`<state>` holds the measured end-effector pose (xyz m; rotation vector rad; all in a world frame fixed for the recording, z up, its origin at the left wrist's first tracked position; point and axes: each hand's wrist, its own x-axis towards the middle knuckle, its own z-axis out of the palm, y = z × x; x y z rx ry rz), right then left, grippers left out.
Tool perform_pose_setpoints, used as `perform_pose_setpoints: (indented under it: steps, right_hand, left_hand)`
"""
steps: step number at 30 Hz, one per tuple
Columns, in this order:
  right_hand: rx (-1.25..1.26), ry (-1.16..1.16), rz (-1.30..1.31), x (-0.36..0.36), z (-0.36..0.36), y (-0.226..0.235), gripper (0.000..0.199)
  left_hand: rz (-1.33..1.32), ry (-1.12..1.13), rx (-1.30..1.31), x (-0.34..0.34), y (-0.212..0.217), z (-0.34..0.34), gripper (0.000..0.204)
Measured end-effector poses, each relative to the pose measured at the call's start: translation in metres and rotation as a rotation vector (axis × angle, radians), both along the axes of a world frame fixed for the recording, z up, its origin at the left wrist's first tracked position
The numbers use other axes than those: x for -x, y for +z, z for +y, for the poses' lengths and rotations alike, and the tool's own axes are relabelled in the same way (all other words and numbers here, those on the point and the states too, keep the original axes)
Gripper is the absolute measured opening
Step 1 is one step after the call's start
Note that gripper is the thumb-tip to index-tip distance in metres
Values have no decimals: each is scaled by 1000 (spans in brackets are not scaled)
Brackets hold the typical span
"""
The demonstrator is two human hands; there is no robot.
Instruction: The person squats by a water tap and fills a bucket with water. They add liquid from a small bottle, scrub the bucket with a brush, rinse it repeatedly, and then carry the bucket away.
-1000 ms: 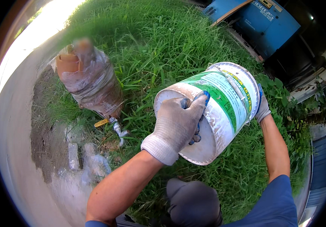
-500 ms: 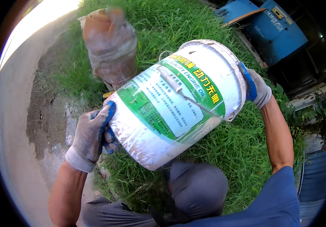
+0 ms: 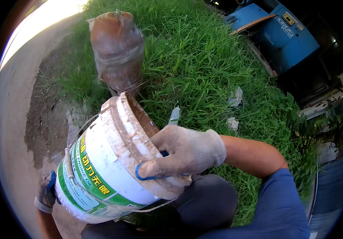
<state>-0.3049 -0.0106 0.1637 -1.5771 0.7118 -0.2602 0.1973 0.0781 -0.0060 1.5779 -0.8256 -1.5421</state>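
Note:
A white plastic bucket [image 3: 119,159] with a green label lies tipped over in front of me, its mouth toward the upper right and its base toward the lower left. Dried brown dirt coats the rim, and a dark brown inside shows at the mouth. My right hand [image 3: 185,148], in a grey glove with blue fingertips, grips that rim, thumb outside and fingers inside. At the base, my gloved left hand [image 3: 45,192] holds the bottom edge, some of its fingers hidden. The wire handle with a plastic grip [image 3: 69,163] hangs along the bucket's side.
Beyond the bucket stands a rust-brown object wrapped in clear film [image 3: 119,51]. Grass [image 3: 203,59] covers the ground to its right, with bits of white litter [image 3: 235,97]. A concrete path [image 3: 16,131] runs at left; a blue machine [image 3: 287,44] stands far right.
The bucket has swung down and left, and its mouth has turned into view. My right hand has moved from the far rim to a grip over the near rim; my left hand is lower.

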Motion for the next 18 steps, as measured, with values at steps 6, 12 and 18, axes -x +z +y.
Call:
perform_pose_setpoints:
  steps: [6, 12, 18]
  right_hand:
    - [35, -15, 73, -150, 9, -51, 37]
    - [394, 124, 223, -261, 44, -134, 26]
    - [402, 554, 353, -172, -9, -97, 37]
  left_hand:
    - [-631, 224, 141, 24, 51, 1, 45]
    - [-606, 64, 158, 55, 27, -14, 33]
    - [-791, 137, -118, 66, 10, -21, 30]
